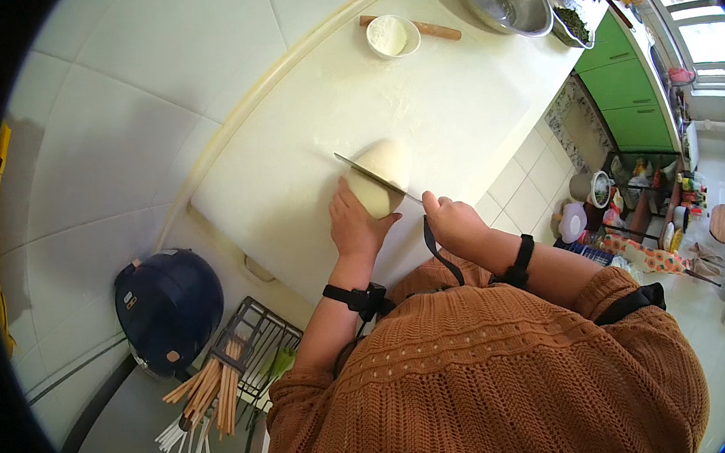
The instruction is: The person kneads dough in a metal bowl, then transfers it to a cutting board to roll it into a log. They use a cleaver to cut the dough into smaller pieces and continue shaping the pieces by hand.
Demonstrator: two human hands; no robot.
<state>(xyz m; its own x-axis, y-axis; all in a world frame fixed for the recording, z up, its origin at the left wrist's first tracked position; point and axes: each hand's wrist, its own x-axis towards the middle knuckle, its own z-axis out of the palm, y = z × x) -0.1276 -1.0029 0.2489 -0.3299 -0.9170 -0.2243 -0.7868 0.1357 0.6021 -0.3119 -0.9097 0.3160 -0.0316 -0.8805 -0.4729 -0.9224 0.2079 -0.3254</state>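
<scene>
Far left of frame: dark blue appliance (170, 308); below it, wooden chopsticks (220, 373) stand bundled in a rack, apart from the work. Centre: left hand (357, 225), thumb and fingers spread, rests against the near side of the pale dough (391, 157), presumably to steady it. Dough sits mid-frame on the white desk (287, 151). Knife (375, 176) lies diagonally across it; cut depth cannot be told. Upper centre: white bowl of powder (391, 36) beside a rolling pin (440, 31), likely kept clear of the blade. Right of centre: right hand (459, 223) closes round the knife handle, apparently for control. Hands apart.
</scene>
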